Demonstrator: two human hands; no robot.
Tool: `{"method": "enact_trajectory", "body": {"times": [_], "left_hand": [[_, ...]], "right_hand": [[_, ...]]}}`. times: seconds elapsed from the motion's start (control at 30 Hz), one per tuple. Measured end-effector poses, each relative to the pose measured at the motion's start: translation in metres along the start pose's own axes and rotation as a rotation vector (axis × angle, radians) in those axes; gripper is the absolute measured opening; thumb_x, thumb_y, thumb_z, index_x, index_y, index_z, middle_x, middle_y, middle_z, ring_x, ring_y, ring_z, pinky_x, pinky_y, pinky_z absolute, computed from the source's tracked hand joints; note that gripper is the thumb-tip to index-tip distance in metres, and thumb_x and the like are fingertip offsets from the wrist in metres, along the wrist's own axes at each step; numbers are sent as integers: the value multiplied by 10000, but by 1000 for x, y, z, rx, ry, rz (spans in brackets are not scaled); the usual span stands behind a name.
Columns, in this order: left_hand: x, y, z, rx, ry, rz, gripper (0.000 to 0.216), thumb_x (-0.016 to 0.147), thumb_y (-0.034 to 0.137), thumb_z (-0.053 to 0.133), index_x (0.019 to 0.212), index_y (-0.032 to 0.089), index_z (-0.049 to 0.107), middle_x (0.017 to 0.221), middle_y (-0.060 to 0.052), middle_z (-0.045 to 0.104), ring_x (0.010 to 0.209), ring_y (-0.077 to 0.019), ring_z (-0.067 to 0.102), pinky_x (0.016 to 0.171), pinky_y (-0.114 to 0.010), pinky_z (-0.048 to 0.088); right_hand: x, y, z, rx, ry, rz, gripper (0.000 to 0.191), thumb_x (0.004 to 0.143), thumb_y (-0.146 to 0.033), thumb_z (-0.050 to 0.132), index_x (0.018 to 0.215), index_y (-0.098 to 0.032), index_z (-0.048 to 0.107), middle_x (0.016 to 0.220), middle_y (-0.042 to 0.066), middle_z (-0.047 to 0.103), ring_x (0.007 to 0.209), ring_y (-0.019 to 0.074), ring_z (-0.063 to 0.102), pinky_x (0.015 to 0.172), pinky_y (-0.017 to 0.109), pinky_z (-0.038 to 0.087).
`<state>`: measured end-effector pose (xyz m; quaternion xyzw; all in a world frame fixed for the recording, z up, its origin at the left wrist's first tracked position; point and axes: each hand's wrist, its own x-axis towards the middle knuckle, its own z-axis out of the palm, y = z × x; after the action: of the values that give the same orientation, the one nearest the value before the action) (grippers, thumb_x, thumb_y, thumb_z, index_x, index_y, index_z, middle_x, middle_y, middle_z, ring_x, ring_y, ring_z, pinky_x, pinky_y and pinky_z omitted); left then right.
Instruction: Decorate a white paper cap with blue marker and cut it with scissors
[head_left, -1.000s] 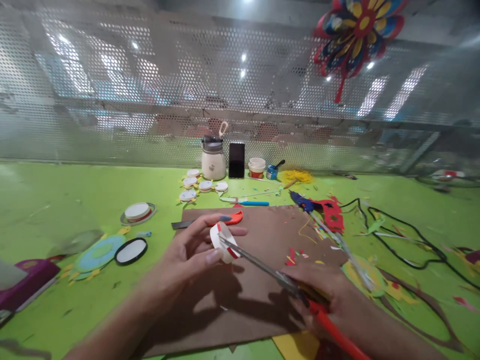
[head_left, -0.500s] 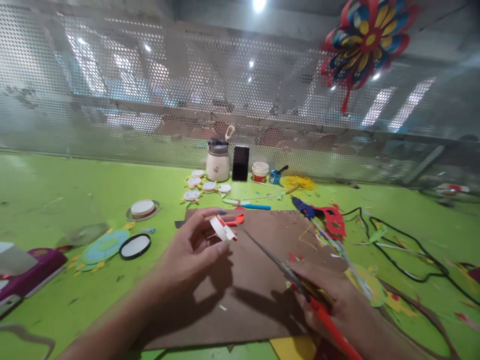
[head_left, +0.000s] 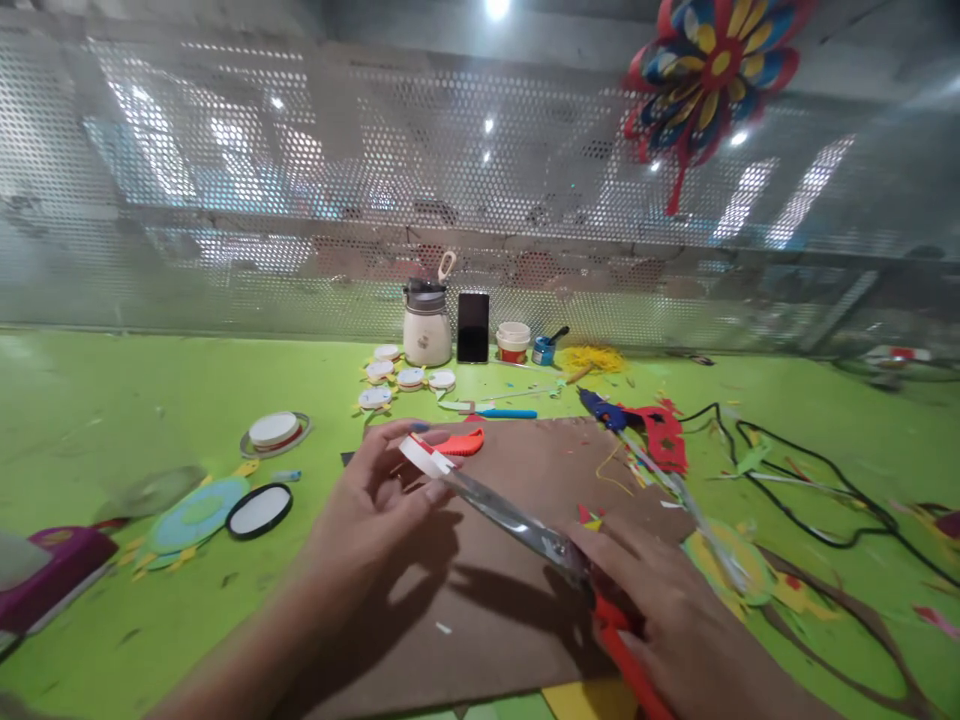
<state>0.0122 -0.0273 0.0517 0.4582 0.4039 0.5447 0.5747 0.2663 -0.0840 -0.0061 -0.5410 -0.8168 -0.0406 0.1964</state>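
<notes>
My left hand (head_left: 382,495) pinches a small white paper ring with red on its inner side (head_left: 421,456), held above the brown board (head_left: 495,620). In my right hand (head_left: 645,590) is a pair of scissors (head_left: 517,520) with red handles. Their blade tips meet the near edge of the paper piece beside my left thumb; whether they cut into it I cannot tell. Behind my left fingers an orange-handled cutter (head_left: 461,442) lies on the board.
Left lie a round black-rimmed disc (head_left: 259,511), a paper turtle (head_left: 199,515) and a purple device (head_left: 56,585). At the back stand a white jug (head_left: 427,330), a phone (head_left: 473,328) and paint pots (head_left: 513,342). Right are a blue glue gun (head_left: 600,408) and its black cord (head_left: 810,500).
The scissors have moved left and up, so their tips now reach the paper piece. My left hand still pinches it. The whole view has shifted slightly.
</notes>
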Motion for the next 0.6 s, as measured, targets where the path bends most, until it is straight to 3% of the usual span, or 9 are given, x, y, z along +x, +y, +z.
{"method": "enact_trajectory", "body": {"times": [0.17, 0.4, 0.6], "left_hand": [[5, -5, -9, -115, -52, -51, 350, 854, 279, 764, 1172, 302, 620, 1271, -69, 737, 927, -224, 743, 808, -332, 622], [12, -7, -15, -88, -74, -48, 216, 927, 326, 713, 1136, 284, 679, 1077, -34, 791, 1046, -213, 728, 896, -287, 586], [10, -8, -15, -125, -168, -87, 217, 930, 300, 719, 1142, 278, 674, 1140, -43, 794, 1032, -203, 736, 877, -272, 590]], "right_hand": [[0, -5, -2, -19, 40, -29, 685, 718, -48, 543, 1378, -221, 603, 1151, 128, 739, 936, 267, 749, 754, 365, 651], [2, -4, -4, -46, 15, -56, 629, 770, -66, 531, 1381, -209, 559, 1033, 115, 689, 892, 288, 712, 718, 417, 627], [3, -3, -7, -33, 29, -67, 639, 741, -52, 513, 1357, -217, 557, 1026, 111, 676, 864, 275, 696, 691, 389, 604]]}}
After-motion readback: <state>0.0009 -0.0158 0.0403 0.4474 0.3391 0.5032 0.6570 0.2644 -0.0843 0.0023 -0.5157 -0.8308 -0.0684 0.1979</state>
